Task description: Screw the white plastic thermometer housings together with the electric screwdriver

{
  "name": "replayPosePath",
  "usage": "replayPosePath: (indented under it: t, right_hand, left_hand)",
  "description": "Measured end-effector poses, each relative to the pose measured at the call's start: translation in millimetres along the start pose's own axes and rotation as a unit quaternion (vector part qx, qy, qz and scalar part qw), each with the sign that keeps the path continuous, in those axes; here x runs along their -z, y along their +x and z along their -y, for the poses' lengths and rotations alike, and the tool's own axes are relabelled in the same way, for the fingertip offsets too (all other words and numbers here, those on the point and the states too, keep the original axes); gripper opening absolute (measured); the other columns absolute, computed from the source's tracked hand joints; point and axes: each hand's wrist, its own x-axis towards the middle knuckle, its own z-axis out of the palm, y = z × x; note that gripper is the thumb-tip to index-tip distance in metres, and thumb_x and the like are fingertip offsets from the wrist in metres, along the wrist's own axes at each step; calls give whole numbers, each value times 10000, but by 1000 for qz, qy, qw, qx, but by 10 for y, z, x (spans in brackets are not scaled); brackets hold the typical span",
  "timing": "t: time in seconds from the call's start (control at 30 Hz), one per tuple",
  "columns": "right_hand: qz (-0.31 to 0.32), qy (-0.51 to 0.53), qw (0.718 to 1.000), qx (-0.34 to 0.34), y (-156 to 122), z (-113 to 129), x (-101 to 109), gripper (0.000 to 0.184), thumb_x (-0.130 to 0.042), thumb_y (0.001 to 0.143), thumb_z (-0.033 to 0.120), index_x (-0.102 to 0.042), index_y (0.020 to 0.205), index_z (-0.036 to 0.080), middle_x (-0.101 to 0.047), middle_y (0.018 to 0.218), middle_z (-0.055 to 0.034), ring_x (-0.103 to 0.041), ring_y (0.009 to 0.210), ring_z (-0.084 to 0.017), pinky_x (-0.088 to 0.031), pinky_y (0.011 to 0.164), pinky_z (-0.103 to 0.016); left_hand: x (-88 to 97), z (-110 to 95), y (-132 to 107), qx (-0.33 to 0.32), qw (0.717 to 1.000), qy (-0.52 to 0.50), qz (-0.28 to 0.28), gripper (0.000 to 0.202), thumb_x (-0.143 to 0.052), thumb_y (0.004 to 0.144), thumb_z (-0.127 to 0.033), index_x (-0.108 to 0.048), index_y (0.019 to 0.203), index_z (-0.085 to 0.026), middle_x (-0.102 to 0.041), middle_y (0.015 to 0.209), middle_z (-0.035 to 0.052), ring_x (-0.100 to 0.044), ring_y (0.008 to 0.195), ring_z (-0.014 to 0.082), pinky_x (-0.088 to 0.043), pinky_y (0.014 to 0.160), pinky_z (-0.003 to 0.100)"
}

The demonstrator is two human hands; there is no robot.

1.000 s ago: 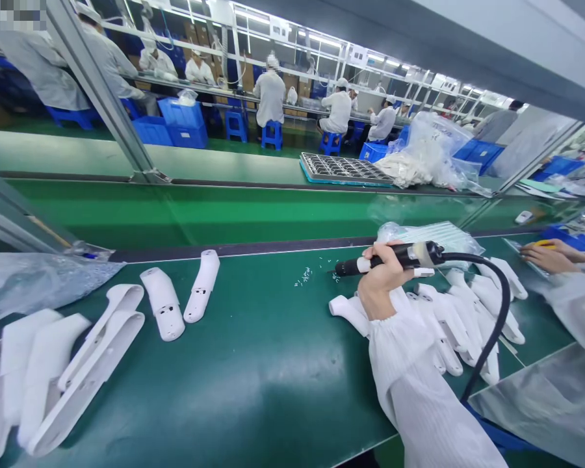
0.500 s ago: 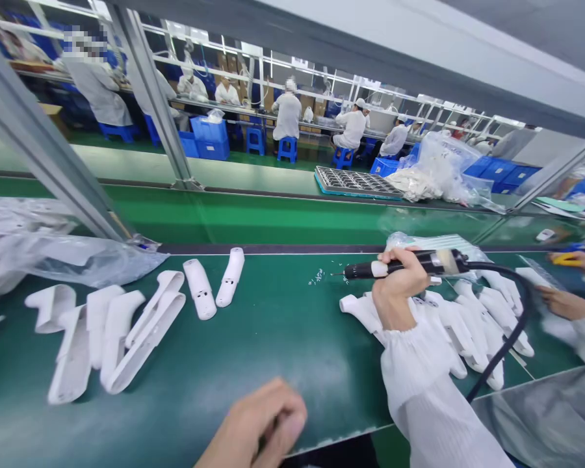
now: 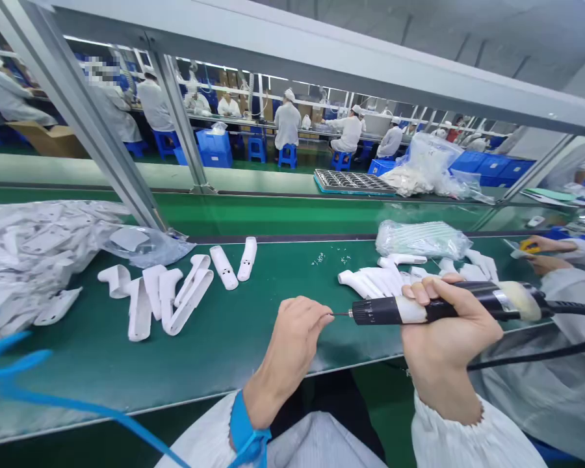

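Right hand (image 3: 448, 331) clenches a black corded electric screwdriver (image 3: 419, 311), bit tip (image 3: 336, 314) at 3 o'clock from the left hand (image 3: 287, 344), just beside its pinched fingertips (image 3: 322, 313). Pinched contents: cannot tell.

One left hand (image 3: 292, 344), one right hand (image 3: 443, 341), one electric screwdriver (image 3: 377, 312)

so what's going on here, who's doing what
A person at a green workbench holds a corded electric screwdriver in the right hand, its bit tip next to the pinched left hand; whether those fingers hold a screw is too small to tell. A blue wrist strap circles the left wrist. White plastic housings and tiny screws lie on the bench. A co-worker's hand reaches in at right.
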Motion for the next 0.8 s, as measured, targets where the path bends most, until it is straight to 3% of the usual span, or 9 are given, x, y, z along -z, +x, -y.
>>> replayPosePath:
  t: [0.07, 0.4, 0.67, 0.8]
  right_hand:
    - [-24, -4, 1000, -2, -62, 17, 0, 273, -674, 615, 185, -468, 794, 198, -385, 583, 57, -403, 499, -80, -406, 518, -215]
    - [-124, -23, 990, -69, -102, -178, -108, 329, -666, 474, 188, -495, 755, 196, -354, 583, 22, -361, 531, -98, -410, 511, -230]
    - [-148, -48, 984, -89, 86, -387, -162, 290, -621, 503, 187, -488, 761, 191, -297, 626, 33, -308, 533, -78, -400, 490, -210]
    - [-135, -56, 984, -99, 149, -444, -181, 264, -608, 535, 191, -478, 765, 192, -292, 637, 35, -312, 530, -78, -409, 498, -213]
  left_hand:
    - [2, 14, -31, 1, 1000, -2, -5, 210, -642, 1016, -341, -810, 899, -299, -776, 890, 43, -663, 910, 256, -389, 995, 411]
    - [76, 190, -27, 28, 1000, 4, 4, 213, -664, 1018, -350, -831, 889, -322, -815, 965, 8, -713, 943, 235, -391, 953, 382]
    - [163, 329, 108, 57, 998, -17, 32, 246, -631, 1038, -339, -829, 893, -327, -813, 990, -7, -707, 924, 227, -362, 945, 400]
    - [165, 378, 158, 54, 998, 6, 18, 232, -643, 1030, -269, -814, 878, -306, -811, 968, -32, -707, 907, 202, -349, 918, 397]
